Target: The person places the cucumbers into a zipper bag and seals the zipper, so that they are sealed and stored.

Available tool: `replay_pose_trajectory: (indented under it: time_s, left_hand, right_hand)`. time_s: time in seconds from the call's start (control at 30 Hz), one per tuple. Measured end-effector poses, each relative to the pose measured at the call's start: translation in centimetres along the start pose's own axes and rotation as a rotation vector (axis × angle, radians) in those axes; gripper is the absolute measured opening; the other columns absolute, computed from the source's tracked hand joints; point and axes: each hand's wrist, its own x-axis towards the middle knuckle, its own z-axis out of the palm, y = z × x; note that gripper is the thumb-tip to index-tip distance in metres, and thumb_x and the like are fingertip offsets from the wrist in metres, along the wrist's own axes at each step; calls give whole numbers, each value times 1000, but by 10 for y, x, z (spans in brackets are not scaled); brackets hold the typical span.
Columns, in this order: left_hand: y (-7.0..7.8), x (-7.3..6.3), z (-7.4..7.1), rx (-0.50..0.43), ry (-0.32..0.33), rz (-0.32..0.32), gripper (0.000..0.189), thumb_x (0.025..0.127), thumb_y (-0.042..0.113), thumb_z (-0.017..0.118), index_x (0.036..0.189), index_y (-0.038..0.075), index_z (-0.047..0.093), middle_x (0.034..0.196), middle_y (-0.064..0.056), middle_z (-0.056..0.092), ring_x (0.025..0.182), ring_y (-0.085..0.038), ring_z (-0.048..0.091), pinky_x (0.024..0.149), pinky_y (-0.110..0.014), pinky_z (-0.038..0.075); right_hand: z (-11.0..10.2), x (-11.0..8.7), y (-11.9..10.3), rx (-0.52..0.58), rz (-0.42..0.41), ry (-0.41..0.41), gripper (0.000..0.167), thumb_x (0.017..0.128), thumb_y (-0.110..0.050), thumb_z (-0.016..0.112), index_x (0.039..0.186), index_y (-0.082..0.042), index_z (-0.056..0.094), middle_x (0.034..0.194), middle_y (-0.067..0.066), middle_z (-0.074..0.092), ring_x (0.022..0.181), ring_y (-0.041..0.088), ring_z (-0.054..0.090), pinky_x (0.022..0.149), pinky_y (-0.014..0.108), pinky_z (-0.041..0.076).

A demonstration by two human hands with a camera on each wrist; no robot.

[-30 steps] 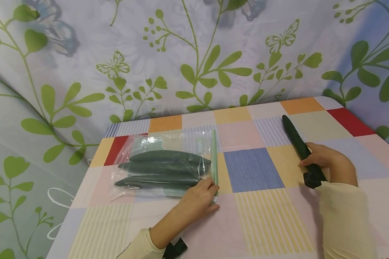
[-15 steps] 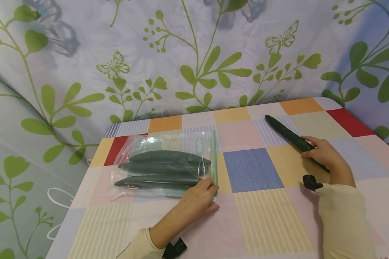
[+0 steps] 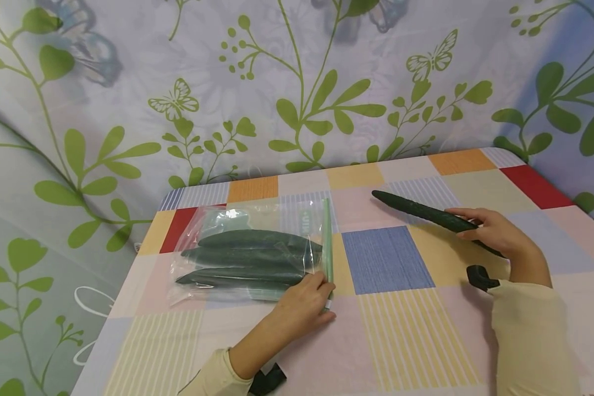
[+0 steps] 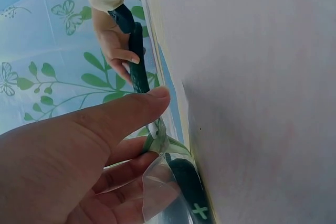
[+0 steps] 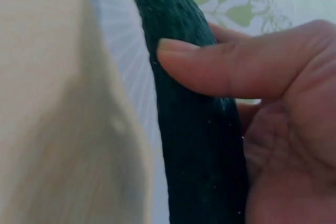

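A dark green cucumber lies across my right hand, gripped near its near end, its far tip pointing left toward the bag. In the right wrist view the thumb presses on the bumpy skin, the other fingers behind it. To the left a clear zip bag lies flat on the table with three cucumbers inside. My left hand holds the near corner of the bag's green zip edge; in the left wrist view that corner sits between thumb and fingers.
A patchwork cloth covers the table. Behind it hangs a leaf-patterned curtain. Dark straps show at both wrists, the right strap standing just below the cucumber.
The cucumber in my right hand has swung its far tip to the left, from pointing away to lying more sideways. My left hand and the bag have stayed in place.
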Motion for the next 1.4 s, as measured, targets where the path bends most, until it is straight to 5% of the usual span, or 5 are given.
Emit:
replay_pose_trajectory:
  time_s: [0.17,0.37,0.63,0.93,1.4]
  left_hand:
    - [0,0,0,5,6,1,43,75,40,71,105,10,63,90,2,46,80,-8,49,61,-12,46]
    - [-1,0,0,17,42,7,43,74,42,72,103,11,64,89,2,46,78,-7,48,60,-12,45]
    - [-2,-1,2,34,73,25,44,73,43,72,102,10,65,89,2,47,78,-7,49,61,-11,45]
    - [-4,-1,2,52,107,32,44,72,44,72,101,11,66,89,2,49,77,-7,50,62,-14,47]
    - [-4,-1,2,46,105,30,45,72,44,72,102,11,66,90,2,50,79,-7,50,62,-13,46]
  right_hand:
    - [3,2,-14,-13,-166,-25,50,76,-3,68,124,-6,55,104,-9,54,86,-8,43,70,17,40]
    - [8,7,-35,-58,-251,-83,51,73,-4,70,122,-9,58,108,2,57,91,-12,43,74,19,39]
    - [19,13,-49,39,-290,-179,50,73,-4,70,122,-9,59,106,0,59,94,-6,46,74,21,41]
    - [13,8,-48,39,-315,-173,49,76,-2,68,124,-9,57,106,-17,56,94,-7,47,71,18,42]
    - [56,38,-67,91,-282,-221,51,79,-9,67,128,-8,53,104,5,57,92,2,46,77,26,42]
